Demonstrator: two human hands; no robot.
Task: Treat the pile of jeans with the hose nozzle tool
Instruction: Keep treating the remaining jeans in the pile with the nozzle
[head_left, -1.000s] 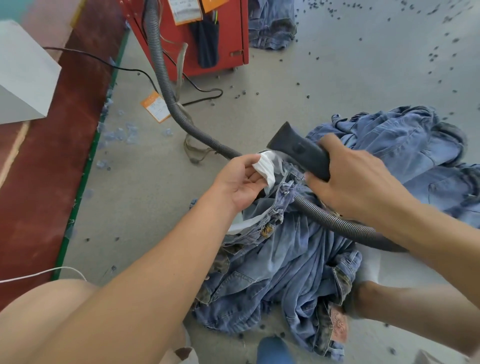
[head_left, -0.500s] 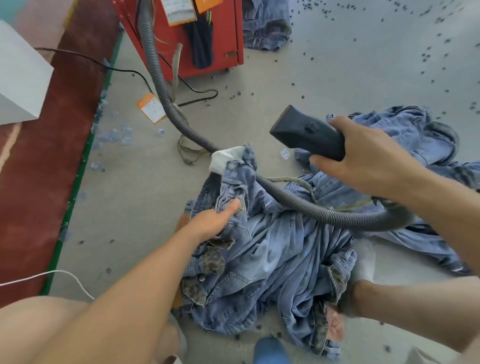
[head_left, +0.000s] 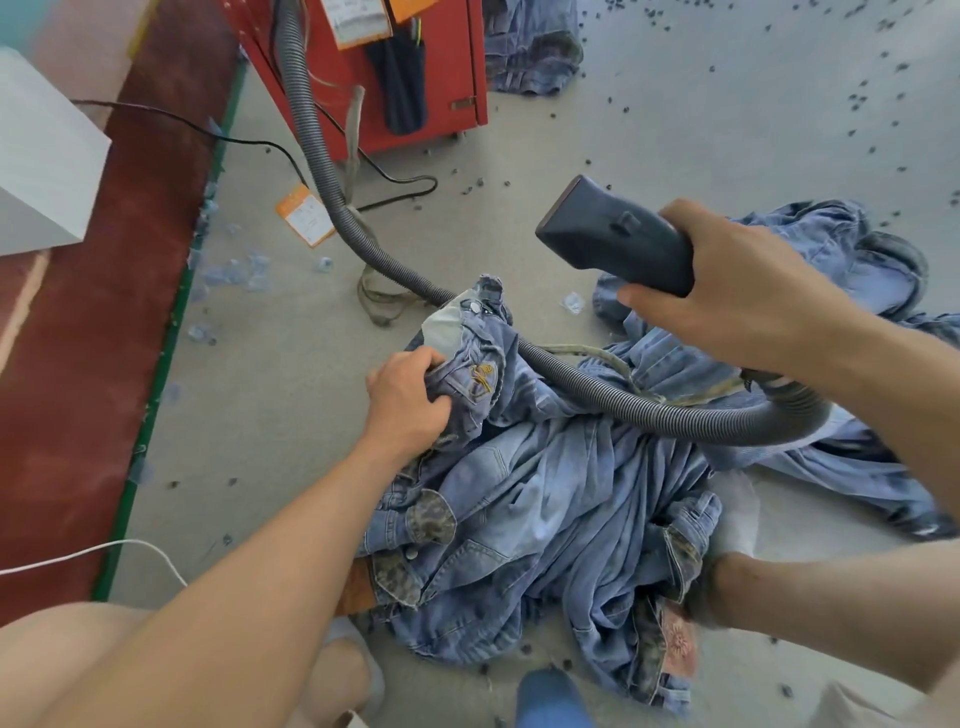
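Jeans bunch in my left hand while my right hand grips the nozzle; I should hold the waistband taut before lowering it

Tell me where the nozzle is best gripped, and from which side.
Grip the nozzle by its narrow rear neck, where the hose joins, coming from behind and above, as the right hand does. The wide flat mouth points forward and must stay free, and the body tapers toward the hose end, probably fitting a wrapped palm.
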